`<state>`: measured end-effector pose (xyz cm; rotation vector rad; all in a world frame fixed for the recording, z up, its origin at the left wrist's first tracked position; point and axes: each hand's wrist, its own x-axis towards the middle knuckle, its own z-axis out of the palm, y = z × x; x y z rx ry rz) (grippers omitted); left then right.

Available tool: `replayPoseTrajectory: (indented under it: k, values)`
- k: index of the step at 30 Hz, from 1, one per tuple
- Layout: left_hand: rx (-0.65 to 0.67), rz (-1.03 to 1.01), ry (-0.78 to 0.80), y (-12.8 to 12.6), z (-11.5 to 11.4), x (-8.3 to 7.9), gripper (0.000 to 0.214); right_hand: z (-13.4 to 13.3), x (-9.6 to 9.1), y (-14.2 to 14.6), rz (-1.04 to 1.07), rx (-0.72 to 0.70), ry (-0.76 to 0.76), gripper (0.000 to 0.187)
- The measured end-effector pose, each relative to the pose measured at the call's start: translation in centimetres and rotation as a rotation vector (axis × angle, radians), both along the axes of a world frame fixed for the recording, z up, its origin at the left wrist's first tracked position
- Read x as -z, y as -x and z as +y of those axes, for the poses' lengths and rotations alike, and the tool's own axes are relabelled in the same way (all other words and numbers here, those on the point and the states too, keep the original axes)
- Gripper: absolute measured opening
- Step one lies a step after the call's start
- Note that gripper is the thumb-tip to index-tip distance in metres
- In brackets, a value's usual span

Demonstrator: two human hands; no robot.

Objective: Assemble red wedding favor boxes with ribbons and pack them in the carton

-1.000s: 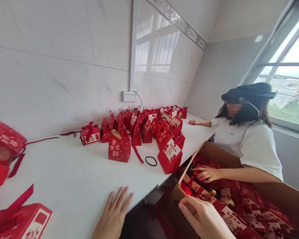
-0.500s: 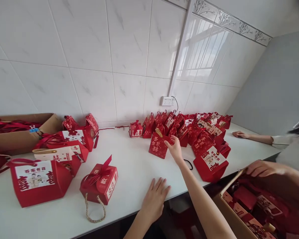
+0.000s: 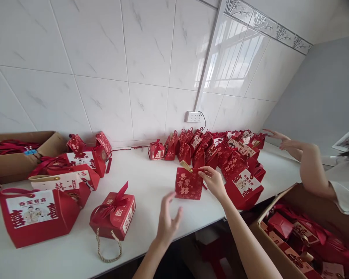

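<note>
My right hand (image 3: 213,181) pinches the top edge of a small red gift box (image 3: 188,183) with gold characters and a gold tab, held just above the white table (image 3: 151,186). My left hand (image 3: 167,221) is raised off the table near its front edge, fingers apart, holding nothing, just left of and below that box. Behind the box stands a crowd of several small red gift boxes (image 3: 221,149).
Larger red gift boxes (image 3: 35,213) and a red box with a rope handle (image 3: 113,213) sit at the left, by a cardboard box of ribbons (image 3: 20,155). An open cardboard box (image 3: 302,236) of red packets is at lower right. Another person's arm (image 3: 305,159) reaches over the far boxes.
My right hand has pulled the small red box toward me. My left hand has lifted off the table. The other person's arm has risen from the table.
</note>
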<state>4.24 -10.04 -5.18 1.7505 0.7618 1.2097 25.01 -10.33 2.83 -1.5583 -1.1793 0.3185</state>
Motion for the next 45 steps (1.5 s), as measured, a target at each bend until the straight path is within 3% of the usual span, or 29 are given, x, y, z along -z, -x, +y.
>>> replayPoseTrajectory:
  k: [2, 5, 7, 10, 13, 18, 22, 26, 29, 34, 39, 45]
  values:
    - [-0.076, -0.048, 0.001, -0.3, 1.2, -1.7, 0.05, -1.6, 0.0, 0.3, 0.005, -0.046, 0.004, 0.027]
    - [0.047, -0.013, 0.018, -1.0, 2.9, -4.5, 0.053, -3.3, 0.4, 0.9, -0.004, -0.12, 0.047, 0.023]
    - [0.158, 0.03, 0.064, -1.6, 3.5, -5.9, 0.04, -4.0, 0.8, 1.2, -0.013, -0.171, 0.094, 0.022]
    - [0.254, 0.062, 0.114, -2.2, 3.6, -6.8, 0.021, -4.7, 0.4, 1.4, -0.088, -0.208, 0.116, 0.025]
    - [0.273, 0.061, 0.145, -2.5, 3.4, -6.7, 0.021, -4.9, -1.1, 1.9, -0.229, -0.214, 0.052, 0.033]
    - [0.257, 0.062, 0.187, -2.7, 3.4, -6.3, 0.021, -3.6, -3.0, 3.9, -0.336, -0.318, 0.039, 0.026]
    - [0.225, 0.059, 0.212, -2.7, 3.3, -6.2, 0.016, -2.1, -2.7, 4.9, -0.268, -0.336, 0.059, 0.022]
    - [0.2, 0.066, 0.23, -2.9, 3.1, -6.1, 0.02, -1.9, -2.3, 4.8, -0.127, -0.266, 0.04, 0.01]
    - [0.188, 0.081, 0.229, -2.9, 3.2, -5.9, 0.019, -2.4, -2.0, 4.3, -0.026, -0.207, 0.015, 0.014]
    - [0.182, 0.104, 0.214, -3.0, 3.4, -5.7, 0.018, -2.9, -1.3, 3.9, 0.137, -0.262, -0.048, 0.011]
    - [0.178, 0.126, 0.197, -2.9, 3.5, -5.7, 0.022, -2.9, -0.9, 4.3, 0.159, -0.256, -0.131, 0.013]
    - [0.249, 0.129, 0.173, -2.7, 3.6, -6.1, 0.021, -2.8, -0.5, 4.3, 0.232, -0.258, -0.122, 0.019]
